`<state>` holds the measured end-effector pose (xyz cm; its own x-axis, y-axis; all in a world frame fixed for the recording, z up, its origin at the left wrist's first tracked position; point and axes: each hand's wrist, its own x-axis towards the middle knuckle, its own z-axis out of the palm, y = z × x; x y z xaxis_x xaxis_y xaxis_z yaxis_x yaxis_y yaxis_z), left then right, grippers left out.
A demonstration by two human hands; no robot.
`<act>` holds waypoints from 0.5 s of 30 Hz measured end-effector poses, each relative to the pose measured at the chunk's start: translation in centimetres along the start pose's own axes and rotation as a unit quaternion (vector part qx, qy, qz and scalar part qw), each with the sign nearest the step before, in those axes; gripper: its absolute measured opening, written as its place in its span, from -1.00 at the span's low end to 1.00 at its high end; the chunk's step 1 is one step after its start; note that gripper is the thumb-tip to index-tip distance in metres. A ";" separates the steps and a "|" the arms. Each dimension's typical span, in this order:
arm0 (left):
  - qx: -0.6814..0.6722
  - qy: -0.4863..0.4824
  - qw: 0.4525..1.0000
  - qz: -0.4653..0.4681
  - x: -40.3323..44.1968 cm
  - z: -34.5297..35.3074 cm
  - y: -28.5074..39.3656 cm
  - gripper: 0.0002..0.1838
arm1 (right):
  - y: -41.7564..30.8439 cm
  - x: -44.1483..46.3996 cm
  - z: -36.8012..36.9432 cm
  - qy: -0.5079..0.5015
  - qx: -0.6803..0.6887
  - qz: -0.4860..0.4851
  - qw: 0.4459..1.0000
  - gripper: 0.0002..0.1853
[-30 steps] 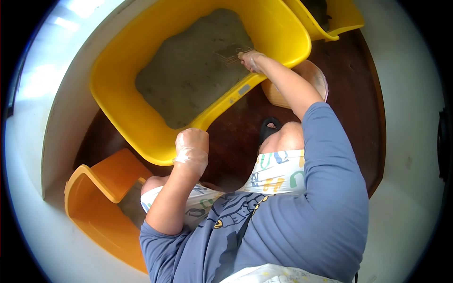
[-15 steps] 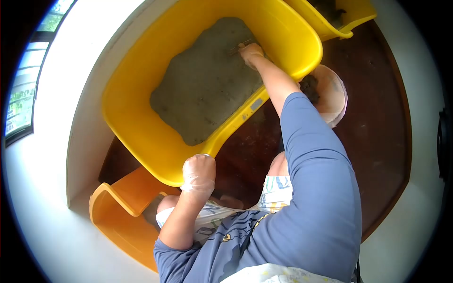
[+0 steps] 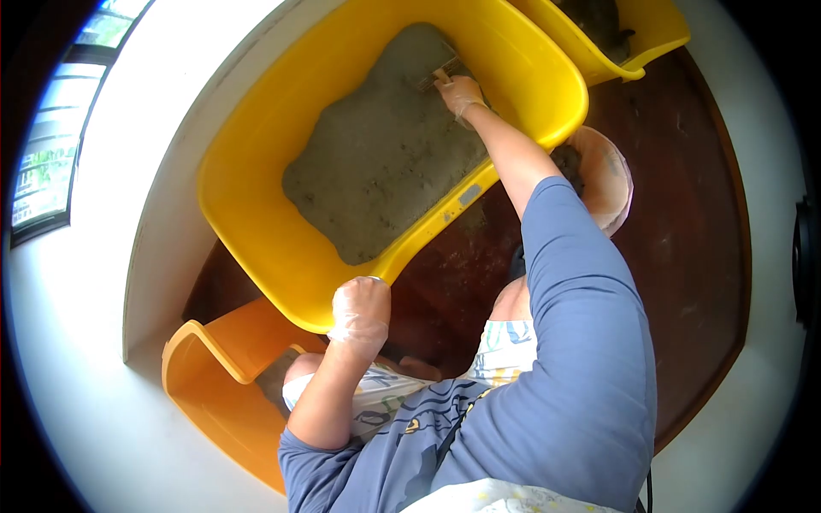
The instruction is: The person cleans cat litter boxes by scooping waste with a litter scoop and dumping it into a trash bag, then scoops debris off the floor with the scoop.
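A large yellow litter box [image 3: 256,248] holds a wide bed of grey litter [image 3: 385,154] with small dark bits on top. My right hand [image 3: 464,94], in a clear thin glove, reaches over the low near side and is closed on a litter scoop [image 3: 451,67] with a slotted grid. The scoop lies at the surface of the litter, near the far right wall; part of it is behind my fingers. My left hand [image 3: 361,312], also in a clear glove, is wrapped round the box's near corner rim.
Right of the box stands a round bin [image 3: 609,184] with a pale liner and dark clumps inside. A second yellow box [image 3: 663,38] with a dark animal in it is at top right. An orange box [image 3: 214,410] sits at lower left, beside the white wall [image 3: 77,342].
My right hand has shifted slightly, and more of the scoop's grid shows above the litter. My left hand keeps its grip on the rim. The whole view has moved a little.
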<state>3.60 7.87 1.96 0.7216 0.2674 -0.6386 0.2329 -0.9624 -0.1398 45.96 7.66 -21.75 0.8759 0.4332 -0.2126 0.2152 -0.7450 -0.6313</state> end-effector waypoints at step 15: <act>0.033 0.030 0.999 -0.001 -0.2 0.3 0.2 -0.90 | -4.8 -3.6 -0.2 0.033 0.112 -0.057 0.991 -0.45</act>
<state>3.28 7.60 1.85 0.7589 0.2700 -0.5926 0.1922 -0.9623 -0.1923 41.84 9.54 -17.75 0.8798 0.4676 -0.0854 0.2190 -0.5582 -0.8003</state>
